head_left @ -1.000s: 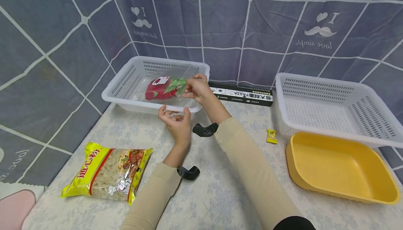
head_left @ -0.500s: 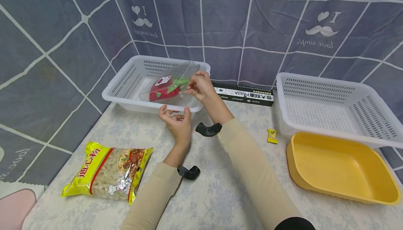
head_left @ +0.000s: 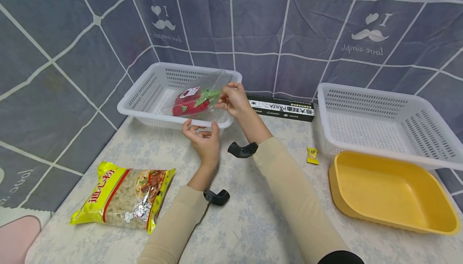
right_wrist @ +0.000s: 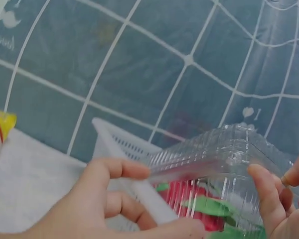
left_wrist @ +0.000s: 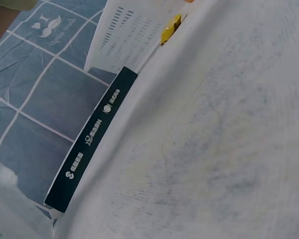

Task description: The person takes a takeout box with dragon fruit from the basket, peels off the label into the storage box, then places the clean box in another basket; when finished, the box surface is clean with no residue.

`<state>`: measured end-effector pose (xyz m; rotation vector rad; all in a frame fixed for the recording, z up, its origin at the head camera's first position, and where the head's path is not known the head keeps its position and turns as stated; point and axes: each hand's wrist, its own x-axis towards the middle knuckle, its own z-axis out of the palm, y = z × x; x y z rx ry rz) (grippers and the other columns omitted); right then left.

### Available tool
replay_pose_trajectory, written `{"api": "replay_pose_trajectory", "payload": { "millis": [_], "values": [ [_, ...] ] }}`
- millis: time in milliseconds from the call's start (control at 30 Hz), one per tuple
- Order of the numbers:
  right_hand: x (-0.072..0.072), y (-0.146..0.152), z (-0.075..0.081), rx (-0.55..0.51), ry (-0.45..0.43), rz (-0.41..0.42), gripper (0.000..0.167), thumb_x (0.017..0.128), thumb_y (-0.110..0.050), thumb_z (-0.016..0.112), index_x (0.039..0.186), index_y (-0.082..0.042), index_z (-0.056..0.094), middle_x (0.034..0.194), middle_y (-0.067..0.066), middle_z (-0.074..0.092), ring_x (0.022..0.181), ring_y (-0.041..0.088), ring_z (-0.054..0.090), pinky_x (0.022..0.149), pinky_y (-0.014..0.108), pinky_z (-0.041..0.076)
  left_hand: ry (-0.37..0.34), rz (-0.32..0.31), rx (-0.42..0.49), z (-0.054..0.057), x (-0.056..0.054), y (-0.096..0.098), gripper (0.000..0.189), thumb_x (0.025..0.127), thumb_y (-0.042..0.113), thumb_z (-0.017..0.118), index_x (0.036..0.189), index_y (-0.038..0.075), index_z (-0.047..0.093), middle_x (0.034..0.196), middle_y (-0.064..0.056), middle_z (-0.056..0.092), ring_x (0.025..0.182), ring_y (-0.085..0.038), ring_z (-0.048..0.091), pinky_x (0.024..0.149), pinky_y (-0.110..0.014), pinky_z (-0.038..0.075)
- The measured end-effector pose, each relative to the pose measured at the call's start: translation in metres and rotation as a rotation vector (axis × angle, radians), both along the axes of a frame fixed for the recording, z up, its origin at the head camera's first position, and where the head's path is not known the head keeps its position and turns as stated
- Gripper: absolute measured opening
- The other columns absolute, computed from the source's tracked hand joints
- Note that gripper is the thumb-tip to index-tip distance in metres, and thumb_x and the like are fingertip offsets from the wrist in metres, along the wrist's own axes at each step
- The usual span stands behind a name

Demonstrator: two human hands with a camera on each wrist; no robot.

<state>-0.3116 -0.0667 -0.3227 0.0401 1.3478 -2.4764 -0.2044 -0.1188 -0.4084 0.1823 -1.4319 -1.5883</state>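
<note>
Your clear package (head_left: pixel 198 100), with something red and green inside, sits in the white basket (head_left: pixel 155 118), towards its right end. Its long axis seems to slant across the basket, near left to far right, and the right end looks tipped up. Your right hand (head_left: pixel 233 100) is the nearer one: at the basket's right end, its thumb and fingers pinch the package's right edge. Your left hand (head_left: pixel 203 145) is at the basket's near rim, fingers bent against it; I can't tell whether they grip. On the tabletop (head_left: pixel 249 199), the pasta box (head_left: pixel 283 108) lies just right of the basket, the yellow bag (head_left: pixel 124 197) on its near side.
</note>
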Motion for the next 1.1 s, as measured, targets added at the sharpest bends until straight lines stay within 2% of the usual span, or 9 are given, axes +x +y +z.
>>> {"api": "replay_pose_trajectory", "payload": {
  "millis": [200, 300, 367, 433, 500, 633, 767, 967, 1100],
  "values": [
    [0.007, -0.005, 0.004, 0.251, 0.081, 0.039, 0.020, 0.087, 0.003, 0.048, 0.079, -0.009, 0.033, 0.070, 0.005, 0.040, 0.044, 0.012, 0.047, 0.047, 0.027, 0.054, 0.006, 0.001, -0.007, 0.002, 0.001, 0.000, 0.060, 0.082, -0.007, 0.067, 0.127, -0.010, 0.026, 0.093, -0.026, 0.047, 0.061, -0.022, 0.050, 0.057, -0.018, 0.046],
    [0.009, -0.009, 0.011, 0.364, 0.068, 0.016, 0.014, 0.088, -0.011, 0.056, 0.085, -0.005, 0.044, 0.075, 0.006, 0.041, 0.047, 0.012, 0.048, 0.050, 0.029, 0.055, 0.004, 0.004, -0.015, 0.002, 0.001, 0.000, 0.060, 0.082, -0.006, 0.067, 0.126, -0.011, 0.026, 0.093, -0.031, 0.045, 0.060, -0.024, 0.050, 0.057, -0.017, 0.046],
    [0.010, -0.013, 0.014, 0.444, 0.036, -0.010, 0.036, 0.087, -0.026, 0.064, 0.109, -0.003, 0.047, 0.084, 0.008, 0.045, 0.051, 0.014, 0.050, 0.051, 0.029, 0.055, 0.005, 0.003, -0.019, 0.002, 0.001, 0.000, 0.060, 0.083, -0.006, 0.067, 0.126, -0.012, 0.026, 0.093, -0.032, 0.045, 0.060, -0.026, 0.049, 0.057, -0.018, 0.046],
    [0.011, -0.016, 0.017, 0.542, 0.014, -0.039, 0.074, 0.084, -0.038, 0.071, 0.137, -0.004, 0.033, 0.098, 0.010, 0.048, 0.054, 0.015, 0.052, 0.050, 0.028, 0.055, 0.009, 0.000, -0.020, 0.002, 0.001, -0.001, 0.060, 0.082, -0.006, 0.066, 0.126, -0.011, 0.026, 0.093, -0.032, 0.045, 0.060, -0.028, 0.049, 0.058, -0.019, 0.046],
    [0.010, -0.020, 0.017, 0.642, 0.001, -0.058, 0.101, 0.079, -0.043, 0.077, 0.150, -0.007, 0.014, 0.111, 0.013, 0.050, 0.054, 0.016, 0.052, 0.049, 0.026, 0.053, 0.010, -0.005, -0.022, 0.001, 0.001, -0.001, 0.060, 0.082, -0.006, 0.066, 0.126, -0.011, 0.025, 0.093, -0.031, 0.045, 0.061, -0.029, 0.049, 0.058, -0.020, 0.046],
    [0.007, -0.024, 0.015, 0.759, 0.022, -0.084, 0.106, 0.077, -0.030, 0.080, 0.152, -0.006, 0.008, 0.110, 0.017, 0.054, 0.042, 0.013, 0.048, 0.042, 0.025, 0.049, 0.006, -0.013, -0.028, 0.001, 0.002, -0.002, 0.059, 0.083, -0.007, 0.065, 0.126, -0.012, 0.025, 0.093, -0.026, 0.045, 0.061, -0.029, 0.048, 0.058, -0.021, 0.045],
    [0.006, -0.026, 0.009, 0.728, 0.051, -0.129, 0.089, 0.078, -0.019, 0.077, 0.145, -0.006, 0.019, 0.105, 0.017, 0.055, 0.036, 0.013, 0.043, 0.039, 0.025, 0.046, 0.004, -0.007, -0.023, 0.001, 0.002, -0.001, 0.059, 0.082, -0.007, 0.065, 0.126, -0.012, 0.026, 0.092, -0.018, 0.046, 0.060, -0.023, 0.048, 0.058, -0.020, 0.045],
    [0.006, -0.025, -0.002, 0.569, 0.128, -0.230, 0.067, 0.078, -0.009, 0.070, 0.130, -0.008, 0.028, 0.115, 0.020, 0.049, 0.036, 0.010, 0.035, 0.036, 0.021, 0.037, 0.005, 0.013, -0.018, 0.003, 0.002, 0.000, 0.058, 0.081, -0.007, 0.065, 0.125, -0.010, 0.028, 0.091, -0.009, 0.047, 0.060, -0.020, 0.049, 0.057, -0.018, 0.045],
    [0.008, -0.024, -0.007, 0.481, 0.173, -0.270, 0.061, 0.078, -0.007, 0.067, 0.126, -0.011, 0.030, 0.100, 0.014, 0.050, 0.038, 0.010, 0.034, 0.036, 0.020, 0.033, 0.012, 0.020, -0.011, 0.003, 0.002, 0.001, 0.058, 0.080, -0.007, 0.066, 0.124, -0.010, 0.028, 0.090, -0.010, 0.048, 0.059, -0.020, 0.049, 0.057, -0.017, 0.045]
  ]
}}
